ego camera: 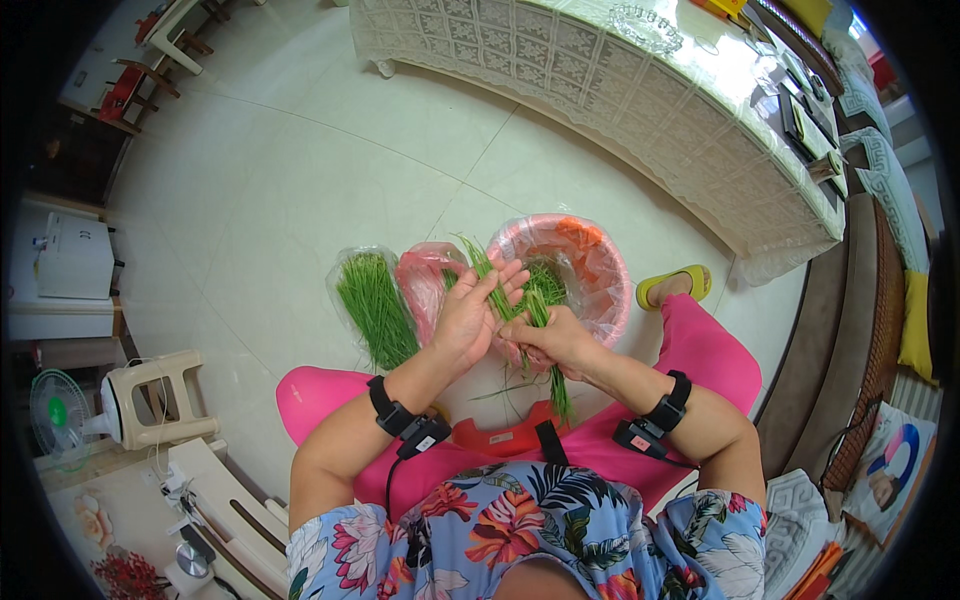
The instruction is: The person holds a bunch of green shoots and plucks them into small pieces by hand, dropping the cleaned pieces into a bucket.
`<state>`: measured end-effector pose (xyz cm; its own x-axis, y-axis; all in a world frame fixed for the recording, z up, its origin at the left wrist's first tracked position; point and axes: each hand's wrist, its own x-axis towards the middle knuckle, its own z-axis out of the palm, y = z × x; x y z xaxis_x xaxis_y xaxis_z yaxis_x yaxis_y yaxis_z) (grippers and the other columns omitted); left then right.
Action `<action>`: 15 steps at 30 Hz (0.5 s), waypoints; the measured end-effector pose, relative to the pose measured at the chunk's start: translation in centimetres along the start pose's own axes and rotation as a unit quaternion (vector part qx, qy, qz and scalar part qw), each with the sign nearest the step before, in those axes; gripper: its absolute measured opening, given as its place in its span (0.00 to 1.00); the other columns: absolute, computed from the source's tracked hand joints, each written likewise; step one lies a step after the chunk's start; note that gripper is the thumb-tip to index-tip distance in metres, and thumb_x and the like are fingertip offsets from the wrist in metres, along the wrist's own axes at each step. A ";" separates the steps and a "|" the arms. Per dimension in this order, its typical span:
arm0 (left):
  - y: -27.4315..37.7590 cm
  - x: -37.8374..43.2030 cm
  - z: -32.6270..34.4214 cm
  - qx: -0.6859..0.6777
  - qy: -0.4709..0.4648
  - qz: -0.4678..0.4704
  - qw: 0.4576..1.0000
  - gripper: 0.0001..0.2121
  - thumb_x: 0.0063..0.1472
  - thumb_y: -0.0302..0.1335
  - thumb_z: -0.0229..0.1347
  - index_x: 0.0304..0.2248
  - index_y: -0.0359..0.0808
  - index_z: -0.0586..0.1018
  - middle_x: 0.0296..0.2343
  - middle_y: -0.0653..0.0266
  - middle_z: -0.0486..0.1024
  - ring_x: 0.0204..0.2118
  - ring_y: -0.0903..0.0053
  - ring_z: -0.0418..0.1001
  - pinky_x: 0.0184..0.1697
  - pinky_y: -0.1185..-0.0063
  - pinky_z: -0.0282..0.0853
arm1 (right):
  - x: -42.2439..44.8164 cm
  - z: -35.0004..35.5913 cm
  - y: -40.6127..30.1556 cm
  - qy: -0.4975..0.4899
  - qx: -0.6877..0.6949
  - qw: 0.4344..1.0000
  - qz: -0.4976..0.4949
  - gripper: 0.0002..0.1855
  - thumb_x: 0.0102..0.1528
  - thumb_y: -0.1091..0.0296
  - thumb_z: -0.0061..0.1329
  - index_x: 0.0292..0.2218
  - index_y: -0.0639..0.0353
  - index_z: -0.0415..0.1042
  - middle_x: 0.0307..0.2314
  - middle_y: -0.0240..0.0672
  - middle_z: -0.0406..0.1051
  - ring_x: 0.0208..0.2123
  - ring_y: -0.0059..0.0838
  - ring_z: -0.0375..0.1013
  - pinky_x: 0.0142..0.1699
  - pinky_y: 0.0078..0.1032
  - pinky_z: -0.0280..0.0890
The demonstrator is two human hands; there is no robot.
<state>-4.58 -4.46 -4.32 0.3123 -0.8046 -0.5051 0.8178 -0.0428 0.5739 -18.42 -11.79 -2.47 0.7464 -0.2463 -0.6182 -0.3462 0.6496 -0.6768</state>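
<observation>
My left hand (pixel 471 313) is palm up with its fingers spread, and a few thin green stalks (pixel 480 261), which look like chives, lie across it under the thumb. Closed around a small bunch of the same stalks (pixel 559 390) is my right hand (pixel 556 339), its fingertips close to the left palm. Just beyond both hands stands a pink round bin (pixel 624 279) lined with a clear plastic bag, with loose green stalks (pixel 546 285) inside. To the left lie a pink plastic bag (pixel 420 281) and a larger bundle of stalks (pixel 371 307) in clear plastic.
A red plastic stool edge (pixel 499 435) shows between my knees. Ahead, a table with a lace cloth (pixel 600 82) curves to the right, near a brown sofa (pixel 817 360). On the left are a beige stool (pixel 161 397) and a fan (pixel 60 412). Pale tiles (pixel 300 187) cover the floor.
</observation>
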 end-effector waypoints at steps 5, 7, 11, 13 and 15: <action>0.0 -0.2 0.2 -0.002 0.001 -0.001 1.000 0.15 0.65 0.25 0.41 0.50 0.32 0.63 0.47 0.56 0.66 0.51 0.70 0.65 0.52 0.74 0.64 | 0.2 -0.2 0.2 0.001 0.020 1.000 0.004 0.11 0.50 0.68 0.53 0.19 0.59 0.67 0.09 0.26 0.59 0.09 0.14 0.53 0.14 0.17 0.44; 0.0 -0.2 0.1 -0.005 0.001 0.000 1.000 0.14 0.65 0.25 0.41 0.49 0.32 0.64 0.47 0.56 0.66 0.51 0.69 0.65 0.52 0.73 0.64 | 0.1 -0.1 -0.1 -0.002 0.029 0.999 0.016 0.11 0.52 0.70 0.51 0.19 0.58 0.66 0.09 0.25 0.57 0.08 0.14 0.52 0.14 0.17 0.44; -0.1 -0.1 0.0 -0.001 -0.005 0.002 1.000 0.13 0.65 0.25 0.41 0.47 0.33 0.65 0.47 0.55 0.66 0.51 0.68 0.66 0.52 0.73 0.64 | 0.6 -0.7 0.7 0.002 0.034 0.999 0.017 0.11 0.51 0.71 0.48 0.18 0.58 0.65 0.09 0.26 0.58 0.08 0.15 0.52 0.14 0.18 0.45; -0.2 -0.1 -0.2 0.001 -0.006 0.002 1.000 0.12 0.65 0.25 0.41 0.46 0.33 0.65 0.47 0.55 0.67 0.50 0.68 0.66 0.52 0.73 0.64 | 0.8 -0.8 0.9 0.005 0.035 0.999 0.016 0.10 0.48 0.70 0.50 0.17 0.59 0.66 0.09 0.27 0.59 0.08 0.15 0.52 0.14 0.19 0.46; -0.3 -0.2 -0.1 0.001 0.007 0.000 1.000 0.11 0.65 0.24 0.41 0.45 0.32 0.65 0.46 0.54 0.67 0.50 0.68 0.66 0.52 0.73 0.65 | 0.7 -0.8 0.7 0.011 0.036 0.999 0.019 0.10 0.47 0.71 0.49 0.17 0.59 0.66 0.09 0.27 0.59 0.08 0.16 0.53 0.14 0.19 0.46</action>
<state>-4.86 -4.23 -4.46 0.3181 -0.7965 -0.5142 0.8172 -0.0446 0.5746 -18.55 -12.06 -3.71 0.7213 -0.2359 -0.6512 -0.3306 0.7090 -0.6230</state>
